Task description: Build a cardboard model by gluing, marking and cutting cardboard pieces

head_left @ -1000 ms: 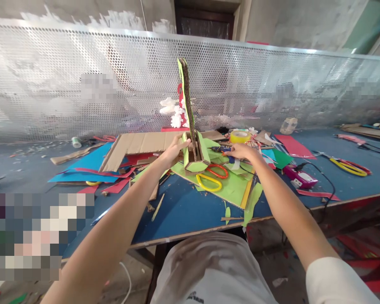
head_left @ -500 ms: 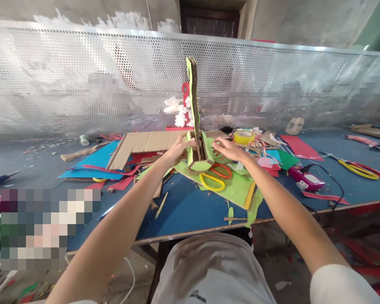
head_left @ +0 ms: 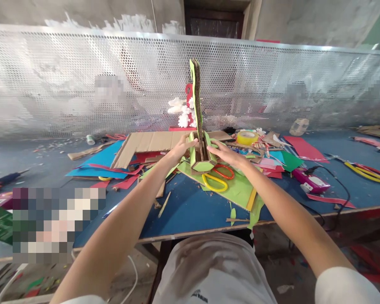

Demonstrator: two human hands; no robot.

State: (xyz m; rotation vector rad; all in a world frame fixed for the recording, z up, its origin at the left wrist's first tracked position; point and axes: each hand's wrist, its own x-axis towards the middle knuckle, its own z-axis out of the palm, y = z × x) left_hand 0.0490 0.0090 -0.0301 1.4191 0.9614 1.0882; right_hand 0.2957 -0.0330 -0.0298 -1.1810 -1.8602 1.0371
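Note:
A green-covered cardboard model [head_left: 203, 166] stands before me, with a tall upright strip [head_left: 197, 93] rising from its open box-shaped base. Bare brown corrugated edges show on the strip and around the base. My left hand [head_left: 183, 146] grips the base's left wall, thumb over the rim. On the other side, my right hand [head_left: 223, 151] holds the right wall, its fingertips at the rim. Scissors with one yellow and one red-orange handle [head_left: 215, 182] lie just in front of the base, their blades hidden. Green sheet cardboard [head_left: 237, 192] lies underneath.
Brown cardboard [head_left: 152, 141] and blue sheets [head_left: 98, 162] lie to the left. Yellow tape [head_left: 247, 137], a purple box with a cable [head_left: 310, 180] and yellow-red pliers [head_left: 367, 171] are on the right. A perforated metal screen [head_left: 139, 84] stands behind, with white flower-like pieces [head_left: 183, 116] before it.
My right hand has moved in from beside the base onto its right wall. My left hand keeps its grip. The whole view has shifted slightly.

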